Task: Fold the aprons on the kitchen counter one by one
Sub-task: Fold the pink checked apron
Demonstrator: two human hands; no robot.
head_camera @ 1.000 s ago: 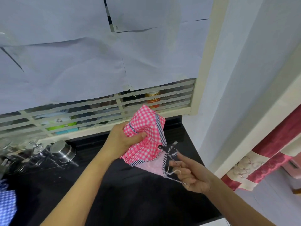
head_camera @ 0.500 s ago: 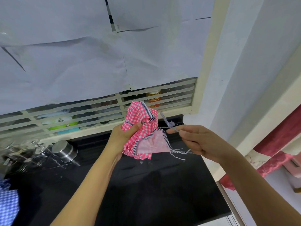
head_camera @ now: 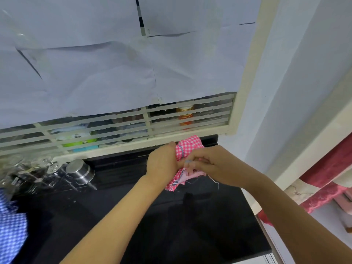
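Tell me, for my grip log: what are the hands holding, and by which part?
The pink checked apron: the left hand grips its left side; the right hand pinches its folds at the middle.

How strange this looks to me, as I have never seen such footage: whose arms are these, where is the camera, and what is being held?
There is no machine here. A person wears one wide-angle camera on the head, so the single picture looks forward and down along their own bare arms. The left hand grips a bunched pink-and-white checked apron over the glossy black kitchen counter. The right hand has its fingers curled against the same bundle and seems to pinch part of it; the exact hold is hidden. Further left on the counter are a shiny steel bowl and some clear glasses. A blue checked cloth shows at the left edge.
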